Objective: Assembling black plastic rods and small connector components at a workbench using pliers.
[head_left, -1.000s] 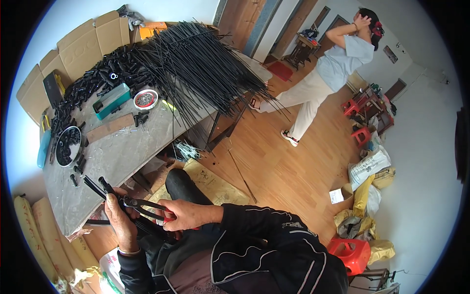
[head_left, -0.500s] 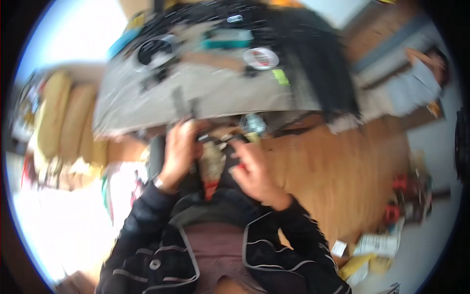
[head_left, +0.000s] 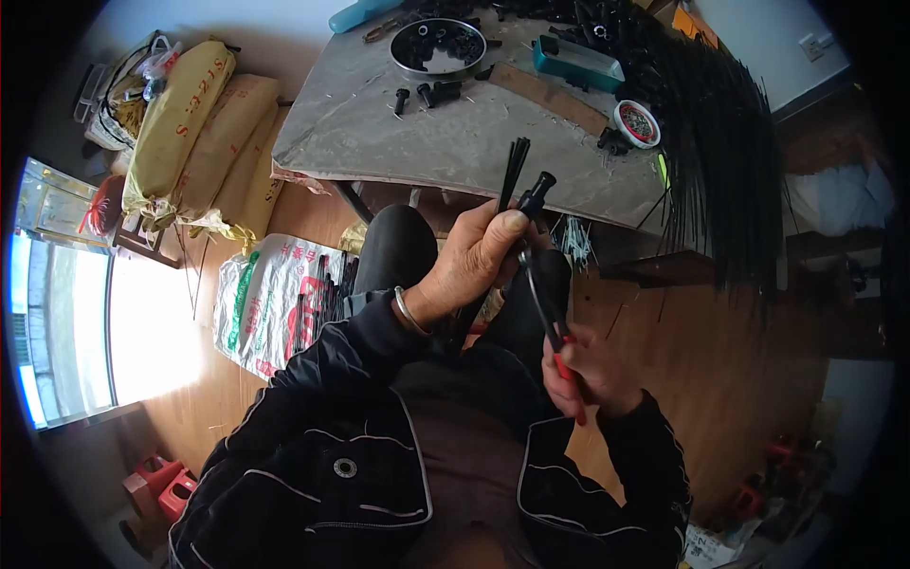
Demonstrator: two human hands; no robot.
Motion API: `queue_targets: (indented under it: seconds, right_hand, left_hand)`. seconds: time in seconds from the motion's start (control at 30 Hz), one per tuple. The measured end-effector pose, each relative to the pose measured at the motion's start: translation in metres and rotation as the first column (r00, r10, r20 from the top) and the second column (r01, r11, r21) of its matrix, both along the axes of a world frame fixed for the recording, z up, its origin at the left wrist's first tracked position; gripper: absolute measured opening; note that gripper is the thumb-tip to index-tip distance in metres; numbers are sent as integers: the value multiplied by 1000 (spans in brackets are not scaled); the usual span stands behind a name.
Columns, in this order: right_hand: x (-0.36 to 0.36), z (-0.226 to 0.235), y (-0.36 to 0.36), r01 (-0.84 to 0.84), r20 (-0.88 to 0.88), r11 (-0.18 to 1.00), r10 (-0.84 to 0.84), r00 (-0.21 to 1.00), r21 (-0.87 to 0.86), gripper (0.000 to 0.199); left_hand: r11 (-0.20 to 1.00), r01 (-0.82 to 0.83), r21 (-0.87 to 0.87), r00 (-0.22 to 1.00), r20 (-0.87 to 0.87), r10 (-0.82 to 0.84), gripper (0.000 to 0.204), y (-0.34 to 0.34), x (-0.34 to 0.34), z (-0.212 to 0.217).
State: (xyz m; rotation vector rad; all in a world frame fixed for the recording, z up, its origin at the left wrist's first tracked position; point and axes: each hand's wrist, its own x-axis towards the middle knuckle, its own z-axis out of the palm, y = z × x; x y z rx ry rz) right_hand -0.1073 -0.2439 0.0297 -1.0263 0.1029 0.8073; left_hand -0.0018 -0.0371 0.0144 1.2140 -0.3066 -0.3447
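Two hands (head_left: 471,258) hold rods (head_left: 515,171) and pliers (head_left: 540,299) near red-lettered sacks (head_left: 268,292).

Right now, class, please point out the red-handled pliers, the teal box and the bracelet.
Red-handled pliers (head_left: 565,368): head view, on a red grip.
Teal box (head_left: 573,76): head view, on its near long wall.
Bracelet (head_left: 405,309): head view, on its band.
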Motion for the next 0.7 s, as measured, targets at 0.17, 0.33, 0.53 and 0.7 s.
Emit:
queue_targets:
  seconds: [0.17, 0.33, 0.53, 0.7]
  right_hand:
    - [20, 25, -4, -202, 92, 830, 290, 953, -519, 24]
    - [15, 28, -4, 452, 722, 597, 349, 598, -663, 23]
    - [-2, 7, -1, -116, -76, 993, 113, 991, -26, 16]
    - [7, 7, 16, 276, 548, 676, 225, 806, -683, 34]
  left_hand:
    - [999, 32, 24, 999, -44, -31, 46, -1, 1, 3]
    - [996, -20, 87, 999, -40, 24, 44, 3, 4, -5]
    - [999, 1, -44, 991, 132, 5, 42, 4, -1, -9]
    - [1000, 5, -26, 998, -57, -7, 43, 6, -4, 1]
